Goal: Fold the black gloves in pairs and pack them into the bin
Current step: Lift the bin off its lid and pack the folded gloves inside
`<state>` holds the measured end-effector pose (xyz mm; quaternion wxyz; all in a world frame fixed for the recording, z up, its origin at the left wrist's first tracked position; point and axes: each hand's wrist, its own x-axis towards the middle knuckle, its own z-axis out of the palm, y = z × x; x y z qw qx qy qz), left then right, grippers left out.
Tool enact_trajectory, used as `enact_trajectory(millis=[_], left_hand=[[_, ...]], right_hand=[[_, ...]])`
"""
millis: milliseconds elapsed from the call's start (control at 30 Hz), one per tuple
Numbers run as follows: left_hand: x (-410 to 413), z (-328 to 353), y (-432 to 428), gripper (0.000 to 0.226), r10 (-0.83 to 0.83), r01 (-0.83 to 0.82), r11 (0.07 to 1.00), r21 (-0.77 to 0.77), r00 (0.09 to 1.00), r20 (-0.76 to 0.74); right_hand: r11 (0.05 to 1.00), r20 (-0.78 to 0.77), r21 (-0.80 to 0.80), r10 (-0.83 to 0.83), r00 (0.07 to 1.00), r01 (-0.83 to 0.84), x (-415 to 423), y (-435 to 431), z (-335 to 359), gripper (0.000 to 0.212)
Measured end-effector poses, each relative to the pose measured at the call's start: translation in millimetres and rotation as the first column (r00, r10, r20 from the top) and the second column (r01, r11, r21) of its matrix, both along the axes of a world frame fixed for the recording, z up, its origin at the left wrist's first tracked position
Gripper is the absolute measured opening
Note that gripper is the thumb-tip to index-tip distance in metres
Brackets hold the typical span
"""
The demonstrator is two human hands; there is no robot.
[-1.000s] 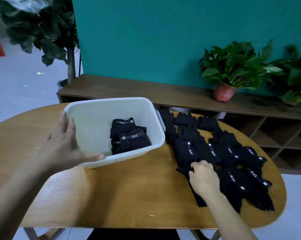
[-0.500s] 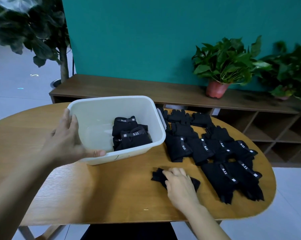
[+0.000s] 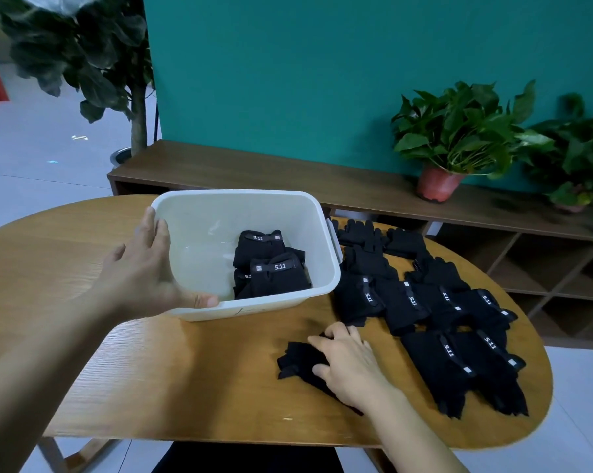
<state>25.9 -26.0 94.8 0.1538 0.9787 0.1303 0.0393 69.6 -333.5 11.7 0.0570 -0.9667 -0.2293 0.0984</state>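
Teal wall (image 3: 322, 80) behind low wooden shelf (image 3: 288, 179), pale floor (image 3: 32, 158)

You're in an office or showroom-like lounge. A teal wall (image 3: 288, 80) backs a low wooden cubby shelf (image 3: 356, 189) with potted plants (image 3: 458, 138); you work at an oval wooden table (image 3: 151, 370).

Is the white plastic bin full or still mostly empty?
Mostly empty: the white plastic bin holds only a few folded black gloves at its right, floor bare elsewhere.
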Motion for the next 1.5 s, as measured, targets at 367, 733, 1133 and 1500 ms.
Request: enact_trajectory(millis=[367, 733, 1133, 1500], left_hand=[[-1, 1, -1, 0.175, -0.010, 0.010, 1.000, -0.005, 1.000, -0.007], [-1, 2, 0, 0.176, -0.021, 0.021, 0.999, -0.027, 1.000, -0.004], [2, 5, 3, 0.170, -0.050, 0.049, 0.999, -0.024, 0.998, -0.046], [5, 2, 14, 0.169, -0.095, 0.096, 0.995, 0.007, 0.994, -0.046]], right_hand=[[0.997, -0.165, -0.079, -0.025, 0.986, 0.012, 15, 9, 7, 0.038], [0.997, -0.147, -0.068, 0.028, 0.989, -0.038, 7, 4, 11, 0.033], [0.989, 0.003, 0.140, -0.036, 0.999, 0.035, 22, -52, 111, 0.020], [0.931, 0.314, -0.019, 0.351, 0.882, -0.363, 92, 81, 169, 0.019]])
